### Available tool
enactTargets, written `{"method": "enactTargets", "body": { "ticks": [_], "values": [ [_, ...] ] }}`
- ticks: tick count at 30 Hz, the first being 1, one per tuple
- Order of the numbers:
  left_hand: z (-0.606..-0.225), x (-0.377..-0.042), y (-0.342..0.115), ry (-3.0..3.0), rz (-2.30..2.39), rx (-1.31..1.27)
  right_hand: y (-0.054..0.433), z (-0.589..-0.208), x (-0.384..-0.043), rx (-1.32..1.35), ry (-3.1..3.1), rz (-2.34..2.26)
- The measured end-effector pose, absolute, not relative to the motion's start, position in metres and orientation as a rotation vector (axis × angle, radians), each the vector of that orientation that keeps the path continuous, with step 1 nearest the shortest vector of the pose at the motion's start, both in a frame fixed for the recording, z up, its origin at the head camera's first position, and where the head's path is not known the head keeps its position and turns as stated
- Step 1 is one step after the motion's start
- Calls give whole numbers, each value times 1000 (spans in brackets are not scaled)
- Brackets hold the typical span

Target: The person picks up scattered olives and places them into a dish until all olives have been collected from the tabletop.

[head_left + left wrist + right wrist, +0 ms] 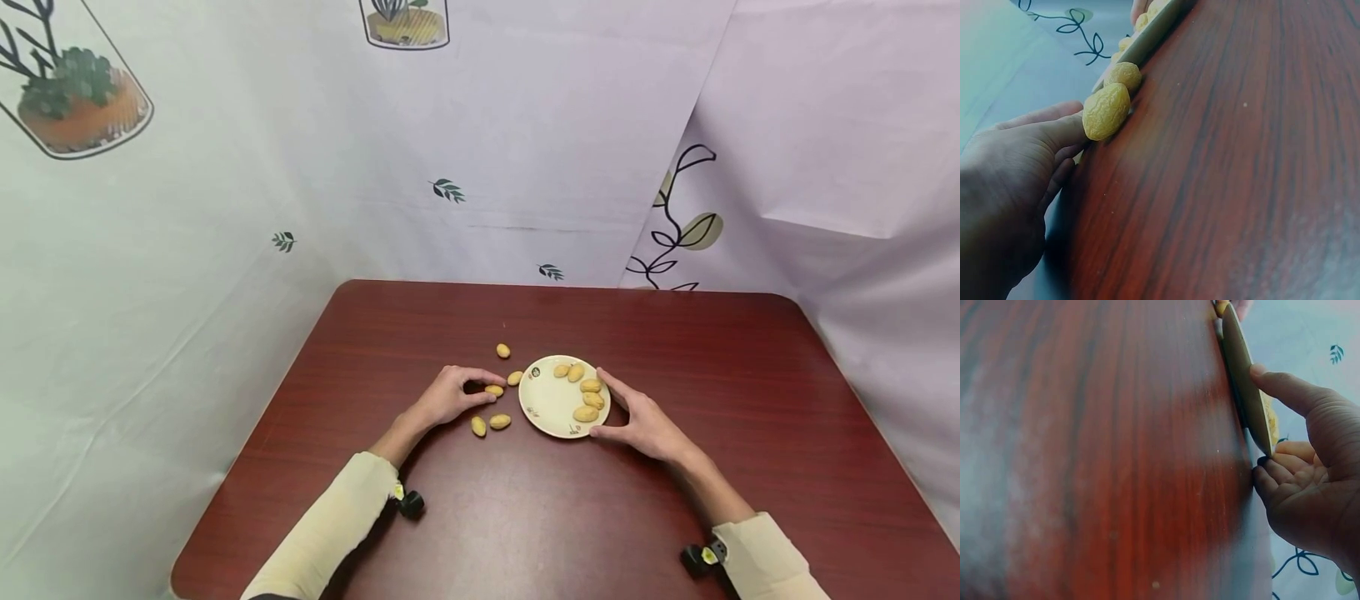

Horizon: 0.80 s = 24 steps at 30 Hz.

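Observation:
My left hand (450, 393) has thumb and index finger on either side of a yellow peanut-like piece (494, 390), pinching it at the table. In the left wrist view, two wrinkled yellow pieces (1107, 112) overlap the fingertips and hide that grip. To the right, a round cream plate (551, 404) with small printed marks carries several such pieces (586, 413), mostly along its right side. My right hand (643, 423) holds the plate's right rim, fingers at the far side and thumb at the near side. The right wrist view has the thumb (1291, 390) against the plate's outer wall.
Other loose pieces lie around the left hand: one farther back (503, 351), one close to the plate (515, 378), and two nearer (478, 426). The dark red wooden table (525, 517) meets white printed cloth (525, 150) at the back and sides.

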<state>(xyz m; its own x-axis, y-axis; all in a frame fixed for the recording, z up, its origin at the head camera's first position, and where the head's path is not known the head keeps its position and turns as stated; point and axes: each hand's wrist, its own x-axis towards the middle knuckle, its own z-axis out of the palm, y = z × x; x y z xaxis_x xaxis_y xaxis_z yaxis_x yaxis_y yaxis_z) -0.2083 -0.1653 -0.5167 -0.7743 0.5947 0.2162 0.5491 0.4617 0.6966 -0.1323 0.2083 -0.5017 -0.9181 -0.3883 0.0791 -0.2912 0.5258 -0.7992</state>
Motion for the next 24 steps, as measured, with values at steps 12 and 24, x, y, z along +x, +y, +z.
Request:
{"method": "enactTargets", "body": {
  "ticks": [12,24],
  "values": [
    [-517,-208,-165,2632,1252,1027,208,-503,-133,-608,2645,-1360],
    [-513,-209,-162,2612,1293,985,209,-503,-133,-597,2638,-1357]
  ]
}}
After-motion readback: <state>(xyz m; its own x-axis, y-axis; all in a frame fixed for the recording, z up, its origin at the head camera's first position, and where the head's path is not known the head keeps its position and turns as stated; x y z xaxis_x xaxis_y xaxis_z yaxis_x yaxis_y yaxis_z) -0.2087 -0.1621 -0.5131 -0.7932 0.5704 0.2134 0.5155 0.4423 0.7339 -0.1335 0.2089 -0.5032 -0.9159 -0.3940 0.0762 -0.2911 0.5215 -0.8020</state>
